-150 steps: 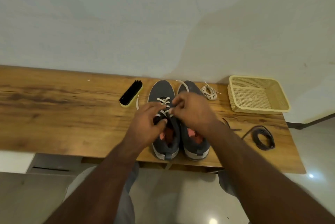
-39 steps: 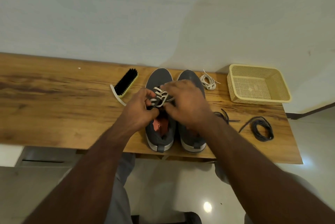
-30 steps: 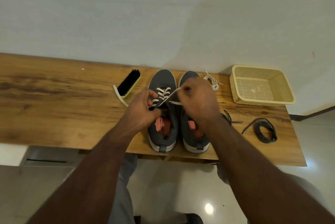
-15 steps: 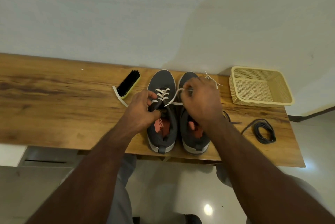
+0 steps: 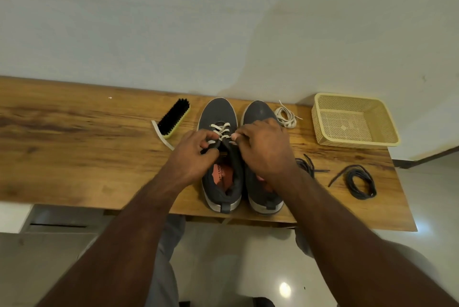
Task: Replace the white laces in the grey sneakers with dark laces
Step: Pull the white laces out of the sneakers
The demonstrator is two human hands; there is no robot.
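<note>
Head view: a shoe brush (image 5: pixel 173 117) lies left of the grey sneakers (image 5: pixel 221 155). Left hand (image 5: pixel 193 155) and right hand (image 5: pixel 263 150) pinch the left sneaker's white lace (image 5: pixel 221 130). Right: removed white lace (image 5: pixel 285 117), dark laces (image 5: pixel 360 182), yellow basket (image 5: pixel 352 142).

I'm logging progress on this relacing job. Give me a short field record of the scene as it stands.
left sneaker: white lace in its front eyelets
right sneaker: no lace visible
left hand: grips left sneaker's tongue area
right hand: pinches white lace end
removed white lace: coiled beside right sneaker's toe
dark laces: coiled on table, unused
basket: far right
shoe brush: left of sneakers
</note>
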